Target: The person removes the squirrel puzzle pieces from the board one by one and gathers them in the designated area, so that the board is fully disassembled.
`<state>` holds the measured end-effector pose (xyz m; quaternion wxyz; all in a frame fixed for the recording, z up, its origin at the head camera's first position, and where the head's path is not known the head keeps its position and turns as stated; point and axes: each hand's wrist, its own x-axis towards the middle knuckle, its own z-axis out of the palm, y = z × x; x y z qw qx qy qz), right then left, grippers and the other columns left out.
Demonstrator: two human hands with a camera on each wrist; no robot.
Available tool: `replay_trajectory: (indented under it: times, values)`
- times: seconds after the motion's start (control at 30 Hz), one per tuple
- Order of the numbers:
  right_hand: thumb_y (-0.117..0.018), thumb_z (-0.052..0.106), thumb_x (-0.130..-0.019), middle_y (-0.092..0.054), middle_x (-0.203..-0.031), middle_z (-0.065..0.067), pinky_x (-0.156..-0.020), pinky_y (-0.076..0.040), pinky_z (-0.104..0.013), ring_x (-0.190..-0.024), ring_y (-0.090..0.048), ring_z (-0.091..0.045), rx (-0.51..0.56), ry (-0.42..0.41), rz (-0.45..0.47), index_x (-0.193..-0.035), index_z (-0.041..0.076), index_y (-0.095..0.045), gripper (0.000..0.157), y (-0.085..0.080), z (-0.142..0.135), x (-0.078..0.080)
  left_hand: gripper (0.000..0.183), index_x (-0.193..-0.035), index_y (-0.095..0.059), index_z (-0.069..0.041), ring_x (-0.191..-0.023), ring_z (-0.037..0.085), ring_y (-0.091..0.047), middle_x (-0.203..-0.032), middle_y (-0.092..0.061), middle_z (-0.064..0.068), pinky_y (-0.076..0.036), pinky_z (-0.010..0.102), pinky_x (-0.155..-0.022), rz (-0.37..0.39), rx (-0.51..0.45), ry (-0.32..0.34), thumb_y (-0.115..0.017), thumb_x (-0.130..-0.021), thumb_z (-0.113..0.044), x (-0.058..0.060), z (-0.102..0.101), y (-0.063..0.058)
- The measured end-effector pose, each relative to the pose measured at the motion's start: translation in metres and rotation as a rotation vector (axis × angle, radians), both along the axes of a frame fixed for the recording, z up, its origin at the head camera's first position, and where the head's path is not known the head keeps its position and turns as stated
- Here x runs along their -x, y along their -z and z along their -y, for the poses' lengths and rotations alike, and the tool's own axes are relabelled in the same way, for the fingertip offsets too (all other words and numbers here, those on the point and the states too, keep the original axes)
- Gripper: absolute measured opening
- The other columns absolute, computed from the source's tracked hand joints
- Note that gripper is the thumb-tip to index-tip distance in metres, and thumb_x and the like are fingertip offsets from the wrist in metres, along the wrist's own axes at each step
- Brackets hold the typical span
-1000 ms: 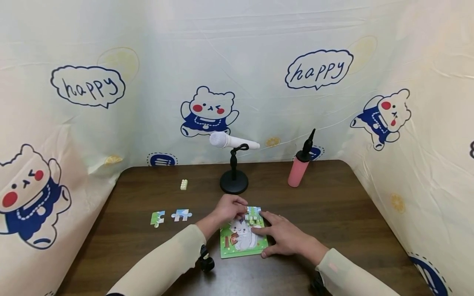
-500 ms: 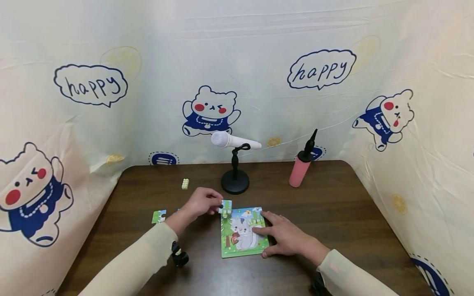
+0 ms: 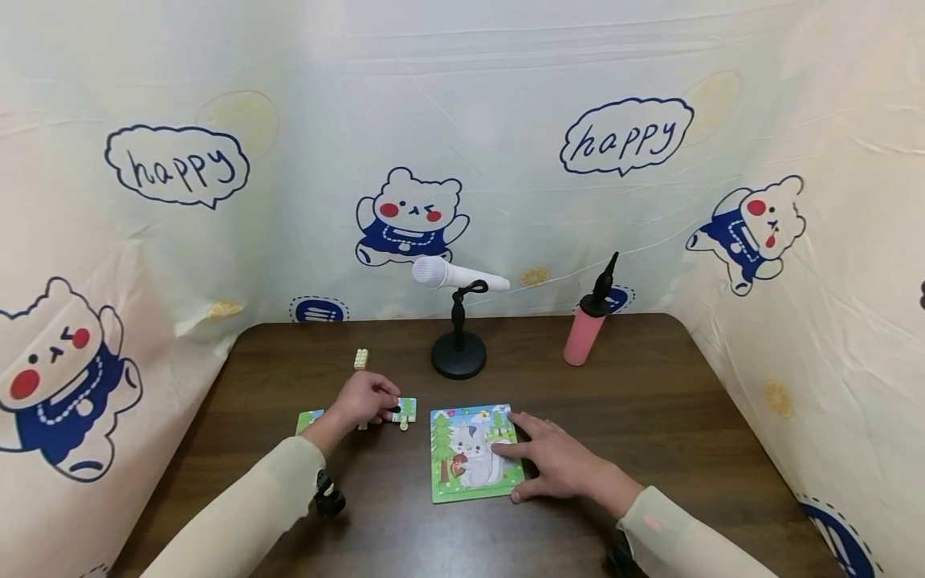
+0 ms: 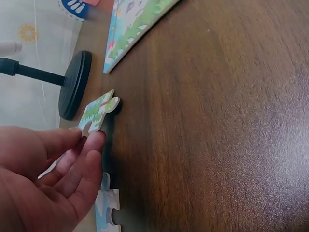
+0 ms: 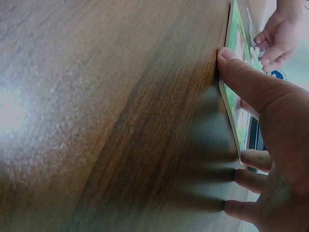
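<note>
Thumb and fingers of my left hand (image 3: 361, 400) pinch a green and blue jigsaw piece (image 3: 406, 411), which the left wrist view shows tilted, its knob (image 4: 112, 104) close above the table. The square puzzle board (image 3: 462, 457), with a white and grey animal on green, lies to its right. My right hand (image 3: 567, 461) rests at the board's right side, fingers spread, one fingertip on the picture and the thumb at the edge. Below my left hand lies a blue and white jigsaw piece (image 4: 107, 208), mostly hidden in the head view.
A green jigsaw piece (image 3: 307, 420) lies partly behind the left wrist. Further back on the brown table (image 3: 636, 401) are a cream toy brick (image 3: 361, 358), a white microphone (image 3: 462, 276) on a black stand (image 3: 458, 356), and a pink hand pump (image 3: 584, 335).
My left hand has lifted the jigsaw piece off the board's upper part and carried it left onto the table side, uncovering the picture beneath. My right hand has stayed in place.
</note>
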<state>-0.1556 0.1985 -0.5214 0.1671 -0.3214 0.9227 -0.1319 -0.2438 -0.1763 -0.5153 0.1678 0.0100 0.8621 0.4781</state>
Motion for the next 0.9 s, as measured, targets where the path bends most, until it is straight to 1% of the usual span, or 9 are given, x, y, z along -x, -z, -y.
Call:
replay_trajectory:
  times: [0.17, 0.3, 0.47, 0.6, 0.73, 0.9]
  values:
    - [-0.072, 0.067, -0.084, -0.024, -0.169, -0.012, -0.117, -0.029, -0.063, -0.153, -0.027, -0.035, -0.012, 0.013, 0.008, -0.151, 0.049, -0.044, 0.075, 0.001, 0.000, 0.000, 0.011, -0.102, -0.074, 0.003, -0.062, 0.021, -0.069, -0.085, -0.075, 0.014, -0.058, 0.037, -0.058, -0.043, 0.078, -0.013, -0.069, -0.092, 0.000, -0.001, 0.000, 0.002]
    - [-0.072, 0.067, -0.083, -0.024, -0.169, -0.012, -0.118, -0.029, -0.064, -0.153, -0.027, -0.035, -0.006, 0.017, 0.016, -0.151, 0.048, -0.044, 0.076, 0.001, 0.001, 0.000, 0.009, -0.099, -0.073, 0.001, -0.061, 0.022, -0.069, -0.081, -0.074, 0.011, -0.058, 0.037, -0.056, -0.062, 0.142, -0.023, -0.071, -0.091, -0.003, -0.002, -0.002, 0.000]
    - [-0.073, 0.067, -0.083, -0.024, -0.169, -0.012, -0.118, -0.029, -0.063, -0.153, -0.026, -0.035, -0.003, 0.019, 0.017, -0.151, 0.048, -0.045, 0.076, -0.001, 0.002, 0.001, 0.006, -0.094, -0.072, -0.001, -0.060, 0.023, -0.070, -0.079, -0.073, 0.010, -0.057, 0.036, -0.055, -0.074, 0.196, -0.023, -0.073, -0.089, -0.003, -0.004, -0.006, -0.003]
    - [-0.073, 0.067, -0.083, -0.024, -0.169, -0.012, -0.118, -0.028, -0.063, -0.154, -0.026, -0.035, -0.005, 0.016, 0.015, -0.151, 0.048, -0.045, 0.076, -0.002, 0.003, 0.001, 0.006, -0.093, -0.071, -0.001, -0.059, 0.023, -0.069, -0.077, -0.072, 0.011, -0.057, 0.036, -0.054, -0.080, 0.227, -0.029, -0.074, -0.088, -0.003, -0.006, -0.007, -0.007]
    - [-0.073, 0.067, -0.083, -0.024, -0.169, -0.012, -0.118, -0.028, -0.063, -0.154, -0.026, -0.035, -0.002, 0.017, 0.015, -0.151, 0.049, -0.044, 0.075, -0.001, 0.004, 0.001, 0.005, -0.093, -0.071, -0.001, -0.059, 0.023, -0.069, -0.076, -0.072, 0.011, -0.057, 0.036, -0.055, -0.079, 0.233, -0.040, -0.074, -0.089, -0.003, -0.007, -0.007, -0.009]
    - [-0.073, 0.067, -0.083, -0.025, -0.168, -0.012, -0.117, -0.029, -0.064, -0.153, -0.027, -0.035, 0.008, 0.017, 0.007, -0.150, 0.049, -0.045, 0.075, 0.002, 0.001, 0.001, 0.005, -0.093, -0.071, -0.001, -0.059, 0.023, -0.069, -0.077, -0.073, 0.012, -0.057, 0.036, -0.055, -0.071, 0.245, -0.032, -0.074, -0.089, -0.004, -0.008, -0.007, -0.010]
